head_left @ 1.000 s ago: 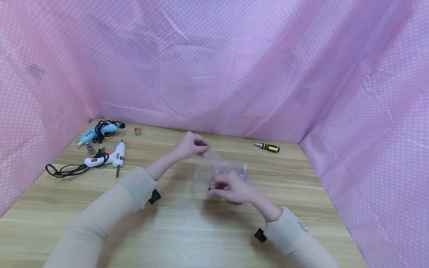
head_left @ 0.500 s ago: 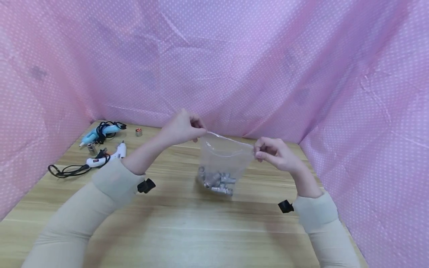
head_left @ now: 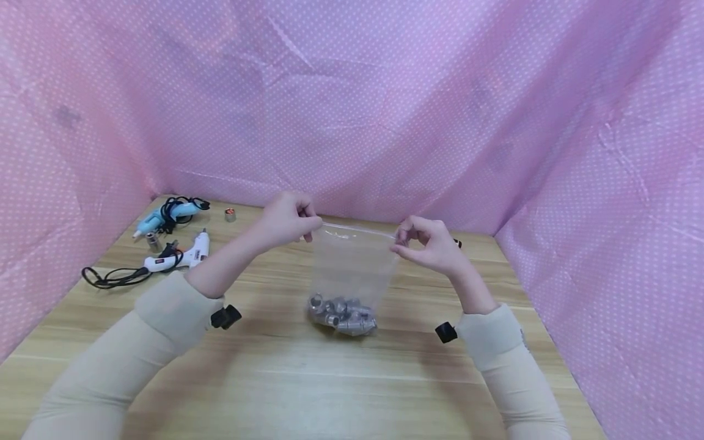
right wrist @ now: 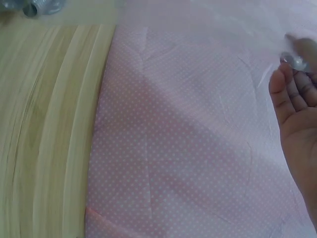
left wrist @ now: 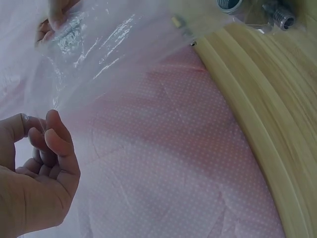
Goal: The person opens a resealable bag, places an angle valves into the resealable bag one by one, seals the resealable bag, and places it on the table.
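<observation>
A clear zip-lock bag hangs upright between my two hands, its top edge stretched between them. Several silvery threaded metal pipe fittings lie bunched in its bottom, close to the tabletop; whether they touch it I cannot tell. My left hand pinches the bag's upper left corner between thumb and fingers. At the upper right corner, my right hand pinches the plastic. The left wrist view shows my left hand at the bag's edge and threaded fittings at top right. My right hand grips plastic in the right wrist view.
On the left of the wooden table lie a blue glue gun and a white glue gun with black cords. A metal cylinder and a small metal fitting stand near them. Pink dotted cloth walls the table.
My right hand has moved from the bag's front to its upper right corner. Both hands have raised the bag upright, then shifted slightly left; the fittings have settled at its bottom.
</observation>
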A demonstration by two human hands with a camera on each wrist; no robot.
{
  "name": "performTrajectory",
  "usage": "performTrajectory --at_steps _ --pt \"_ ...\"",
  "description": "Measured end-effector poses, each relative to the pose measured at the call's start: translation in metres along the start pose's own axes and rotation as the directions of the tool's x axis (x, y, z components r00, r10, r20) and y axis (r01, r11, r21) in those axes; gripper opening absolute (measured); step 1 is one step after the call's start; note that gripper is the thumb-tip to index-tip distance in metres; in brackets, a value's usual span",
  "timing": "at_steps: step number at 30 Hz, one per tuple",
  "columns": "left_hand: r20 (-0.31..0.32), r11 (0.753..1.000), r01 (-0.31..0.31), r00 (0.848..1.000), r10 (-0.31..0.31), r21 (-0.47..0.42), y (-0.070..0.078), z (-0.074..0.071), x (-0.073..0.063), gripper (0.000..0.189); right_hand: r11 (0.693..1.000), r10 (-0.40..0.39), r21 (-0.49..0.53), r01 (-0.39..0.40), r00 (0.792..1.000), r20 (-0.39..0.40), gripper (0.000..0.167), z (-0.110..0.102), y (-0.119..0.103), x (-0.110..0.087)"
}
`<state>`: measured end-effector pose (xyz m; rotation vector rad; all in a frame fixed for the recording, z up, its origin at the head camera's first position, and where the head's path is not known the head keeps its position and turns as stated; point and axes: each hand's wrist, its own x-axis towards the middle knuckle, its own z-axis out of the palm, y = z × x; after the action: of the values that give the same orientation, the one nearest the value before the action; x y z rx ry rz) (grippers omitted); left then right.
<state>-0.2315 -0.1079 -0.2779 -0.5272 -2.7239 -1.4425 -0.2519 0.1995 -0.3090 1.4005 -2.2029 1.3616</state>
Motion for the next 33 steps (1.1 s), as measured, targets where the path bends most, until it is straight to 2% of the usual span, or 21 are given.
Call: performTrajectory --at_steps 5,8,12,15,18,23,29,33 --pt "-0.023 1.0 0.004 1.0 -0.004 0.01 -0.002 -0.005 -0.001 0.012 0.996 0.078 -0.036 -0.081 0.994 -0.078 0.023 0.003 -0.004 0.007" --pt "-0.022 0.998 -0.049 0.999 0.05 0.038 -0.003 -0.006 -0.002 0.009 0.993 0.105 -0.041 -0.111 0.988 -0.117 0.021 0.003 -0.004 0.01" --pt "0.028 0.989 -0.133 0.991 0.131 0.068 -0.009 -0.006 -0.004 0.011 0.991 0.102 -0.068 -0.114 0.983 -0.153 0.022 0.002 -0.006 0.013" --pt "0.07 0.984 -0.171 0.984 0.167 0.058 -0.018 -0.004 -0.006 0.016 0.988 0.115 -0.08 -0.132 0.976 -0.183 0.023 0.001 -0.004 0.011" --pt "0.06 0.977 -0.207 0.977 0.205 0.041 -0.026 -0.001 -0.009 0.017 0.986 0.125 -0.084 -0.145 0.97 -0.207 0.023 -0.001 0.001 0.008" --pt "-0.065 0.971 -0.236 0.97 0.234 -0.025 -0.036 0.008 -0.012 0.012 0.987 0.109 -0.087 -0.132 0.967 -0.231 0.021 -0.003 0.004 0.003" --pt "-0.206 0.97 -0.208 0.962 0.179 -0.128 -0.038 0.019 -0.014 0.018 0.988 0.116 -0.072 -0.137 0.964 -0.241 0.018 -0.006 0.002 -0.004" --pt "-0.264 0.958 -0.243 0.944 0.199 -0.149 -0.036 0.023 -0.014 0.015 0.978 0.067 -0.178 -0.112 0.969 -0.24 0.025 -0.002 -0.007 -0.002"
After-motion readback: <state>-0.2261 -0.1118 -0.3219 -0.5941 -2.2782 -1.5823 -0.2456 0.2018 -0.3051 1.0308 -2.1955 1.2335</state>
